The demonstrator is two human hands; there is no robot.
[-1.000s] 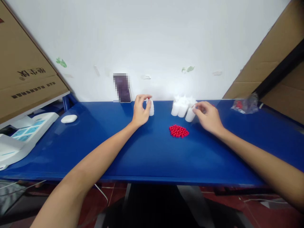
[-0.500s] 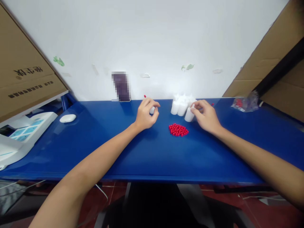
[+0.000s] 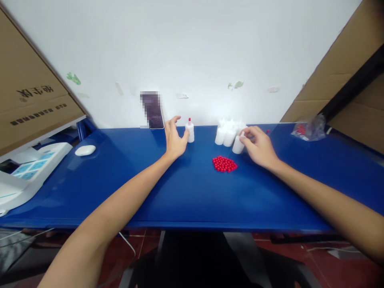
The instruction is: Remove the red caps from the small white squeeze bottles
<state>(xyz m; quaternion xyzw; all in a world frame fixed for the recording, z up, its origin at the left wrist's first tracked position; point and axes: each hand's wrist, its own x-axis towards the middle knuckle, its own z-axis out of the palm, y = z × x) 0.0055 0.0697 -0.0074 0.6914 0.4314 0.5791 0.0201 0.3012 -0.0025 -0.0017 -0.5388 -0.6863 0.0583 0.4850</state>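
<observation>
A white squeeze bottle with a red tip cap (image 3: 190, 133) stands upright on the blue table. Just left of it, my left hand (image 3: 175, 139) is open, fingers spread, with the thumb at the bottle's side. My right hand (image 3: 255, 143) pinches the top of another white bottle (image 3: 238, 145), which is upright and shows no red cap. Behind that one, several more white bottles (image 3: 226, 135) are bunched together. In front of the bunch lies a flat pile of small red caps (image 3: 224, 164).
A clear plastic bag (image 3: 310, 130) with red pieces lies at the back right. One loose red cap (image 3: 268, 131) is behind my right hand. A phone (image 3: 153, 111) leans on the wall; a white case (image 3: 85, 150) and a white device (image 3: 39, 168) sit at the left.
My left hand has let go of the red-capped bottle and drawn slightly left, its fingers opening. My right hand keeps its place at the other bottle.
</observation>
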